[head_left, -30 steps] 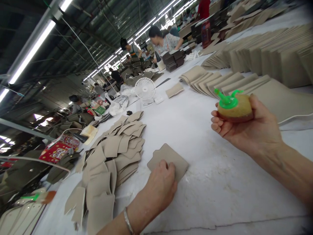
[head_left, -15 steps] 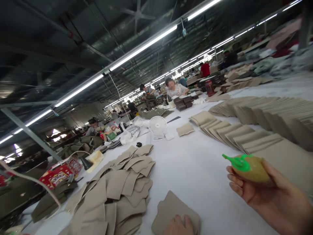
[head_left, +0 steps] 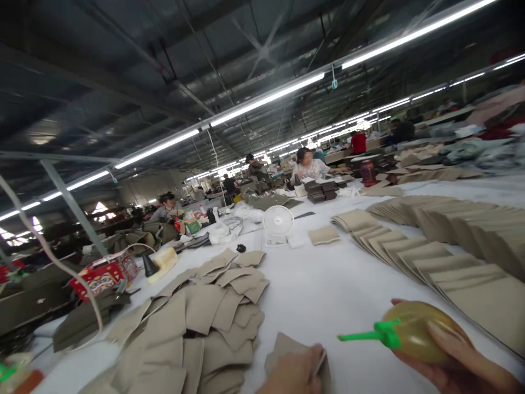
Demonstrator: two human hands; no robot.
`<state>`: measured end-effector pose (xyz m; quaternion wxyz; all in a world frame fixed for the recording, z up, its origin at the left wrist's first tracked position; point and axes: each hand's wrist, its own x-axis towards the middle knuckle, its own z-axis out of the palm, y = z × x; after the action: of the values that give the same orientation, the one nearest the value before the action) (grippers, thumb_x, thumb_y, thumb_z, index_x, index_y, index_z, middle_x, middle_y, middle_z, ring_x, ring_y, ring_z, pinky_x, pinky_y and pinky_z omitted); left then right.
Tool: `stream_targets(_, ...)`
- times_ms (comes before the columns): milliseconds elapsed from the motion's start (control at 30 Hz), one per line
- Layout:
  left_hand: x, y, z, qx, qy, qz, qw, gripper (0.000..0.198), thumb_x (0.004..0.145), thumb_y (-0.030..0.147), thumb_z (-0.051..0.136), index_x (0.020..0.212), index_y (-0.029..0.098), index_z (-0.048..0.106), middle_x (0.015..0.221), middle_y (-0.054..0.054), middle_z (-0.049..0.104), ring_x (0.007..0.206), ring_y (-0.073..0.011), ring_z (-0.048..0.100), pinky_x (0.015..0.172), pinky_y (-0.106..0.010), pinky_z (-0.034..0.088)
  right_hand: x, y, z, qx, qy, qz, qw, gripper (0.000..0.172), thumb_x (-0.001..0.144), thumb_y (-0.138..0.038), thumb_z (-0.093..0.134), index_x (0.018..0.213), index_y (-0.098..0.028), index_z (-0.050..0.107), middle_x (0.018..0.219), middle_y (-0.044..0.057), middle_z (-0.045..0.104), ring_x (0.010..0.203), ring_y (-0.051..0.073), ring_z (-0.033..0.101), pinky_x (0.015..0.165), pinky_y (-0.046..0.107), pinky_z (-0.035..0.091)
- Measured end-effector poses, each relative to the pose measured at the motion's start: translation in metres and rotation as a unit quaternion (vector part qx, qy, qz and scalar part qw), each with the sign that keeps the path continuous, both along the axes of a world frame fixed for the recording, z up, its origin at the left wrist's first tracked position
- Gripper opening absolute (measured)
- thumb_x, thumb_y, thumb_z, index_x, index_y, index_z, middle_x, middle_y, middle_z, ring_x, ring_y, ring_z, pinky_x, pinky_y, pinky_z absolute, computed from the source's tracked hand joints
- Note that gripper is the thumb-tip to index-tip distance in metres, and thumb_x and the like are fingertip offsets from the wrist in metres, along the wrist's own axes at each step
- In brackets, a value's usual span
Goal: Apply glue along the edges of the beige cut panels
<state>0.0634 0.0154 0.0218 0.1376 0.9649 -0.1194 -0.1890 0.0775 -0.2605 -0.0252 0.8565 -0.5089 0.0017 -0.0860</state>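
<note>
My right hand [head_left: 463, 353] is wrapped round a squeeze bottle [head_left: 422, 331] of yellowish-brown liquid. Its green nozzle points left, over the white tabletop. At the bottom centre, my left hand [head_left: 291, 372] has its fingers closed on the right edge of a grey-beige fabric piece [head_left: 283, 345], and that edge is tipped up. Part of the piece is hidden under the hand. To the left lies a loose heap of similar fabric pieces [head_left: 205, 306]. Beyond my right hand, folded pieces [head_left: 426, 257] overlap in a long fanned row.
A small white fan [head_left: 279, 221] stands on the table [head_left: 303, 284], near a single beige piece [head_left: 324, 235]. Plastic bags [head_left: 227, 227] and a red box [head_left: 104, 276] are farther left. Another green-nozzled bottle [head_left: 18, 375] shows at lower left. A co-worker [head_left: 309, 167] sits across the table.
The squeeze bottle has come down, with its nozzle now pointing left. My left hand has gone from lying on the fabric piece to gripping its lifted right edge. The view has shifted.
</note>
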Motion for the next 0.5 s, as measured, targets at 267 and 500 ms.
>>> stream_targets(267, -0.006, 0.012, -0.006, -0.172, -0.039, -0.022, 0.984, 0.045, 0.086, 0.021, 0.04, 0.123, 0.033, 0.062, 0.108, 0.003, 0.07, 0.094, -0.0177, 0.064, 0.086, -0.027, 0.045, -0.046, 0.022, 0.047, -0.278, -0.023, -0.031, 0.96, 0.058, 0.07, -0.051, 0.079, 0.118, -0.03, 0.056, 0.101, 0.003, 0.065, 0.088, 0.025, 0.063, 0.07, 0.026, 0.056)
stream_targets(500, -0.011, 0.007, -0.009, -0.151, -0.064, -0.043, 0.985, 0.04, 0.084, 0.019, 0.039, 0.112, 0.029, 0.065, 0.106, 0.0, 0.071, 0.098, -0.0209, 0.064, 0.087, -0.029, 0.045, -0.045, 0.033, 0.034, -0.497, -0.119, -0.076, 0.856, 0.052, 0.077, -0.054, 0.071, 0.118, -0.028, 0.053, 0.116, 0.005, 0.059, 0.098, 0.03, 0.06, 0.086, 0.04, 0.05)
